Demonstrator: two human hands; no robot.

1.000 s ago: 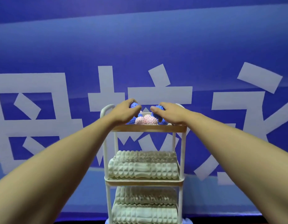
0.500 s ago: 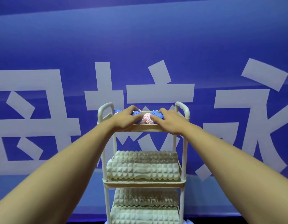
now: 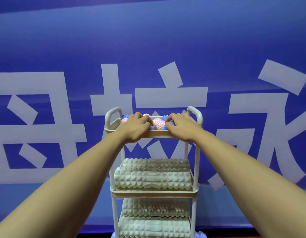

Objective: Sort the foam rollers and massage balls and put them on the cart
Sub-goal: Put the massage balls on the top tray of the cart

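A white three-tier cart stands before me. Its top tray holds several spiky massage balls, such as a pink ball in the middle and a blue ball at the back left. My left hand lies in the tray left of the pink ball, fingers curled over a mostly hidden blue ball. My right hand curls over another blue ball on the right. Cream ridged foam rollers fill the middle shelf, and more rollers fill the bottom one.
A blue banner with large white characters hangs right behind the cart. Looped handles rise at both ends of the top tray. A strip of dark floor shows at the bottom edge.
Both hands have come down with their blue balls from above the pile into the top tray. The view has dropped a little, so the cart handles now show.
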